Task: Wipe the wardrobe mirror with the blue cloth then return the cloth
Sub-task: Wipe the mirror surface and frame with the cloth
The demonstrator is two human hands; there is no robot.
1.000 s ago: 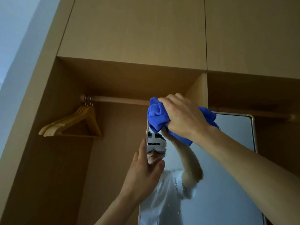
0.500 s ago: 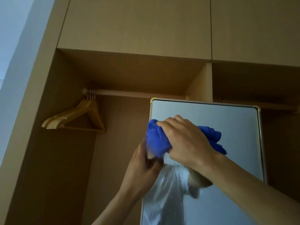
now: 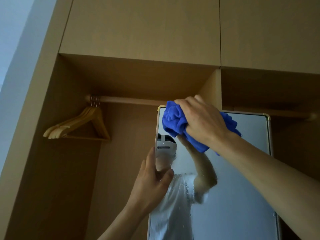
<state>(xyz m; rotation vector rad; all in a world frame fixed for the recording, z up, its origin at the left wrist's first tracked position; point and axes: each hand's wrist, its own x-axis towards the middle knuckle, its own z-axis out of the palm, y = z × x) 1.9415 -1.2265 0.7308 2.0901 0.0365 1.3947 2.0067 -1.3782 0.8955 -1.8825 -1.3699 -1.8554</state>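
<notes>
A tall wardrobe mirror (image 3: 242, 196) with a thin gold frame stands in the open wardrobe, with wet streaks on its glass. My right hand (image 3: 202, 122) grips a bunched blue cloth (image 3: 174, 121) and presses it against the mirror's top left corner. My left hand (image 3: 152, 182) holds the mirror's left edge lower down, thumb on the glass and fingers behind the frame. The glass reflects a person in a white shirt with one arm raised.
Wooden hangers (image 3: 78, 123) hang from the rail (image 3: 124, 99) at the left of the open compartment. Closed upper cabinet doors (image 3: 142, 26) sit above. A vertical divider panel (image 3: 212, 89) rises just behind the mirror's top edge. A pale wall (image 3: 13, 49) borders the wardrobe's left side.
My right hand swept the cloth down the glass, then back up to the mirror's top left corner. My left hand has kept its hold on the left edge.
</notes>
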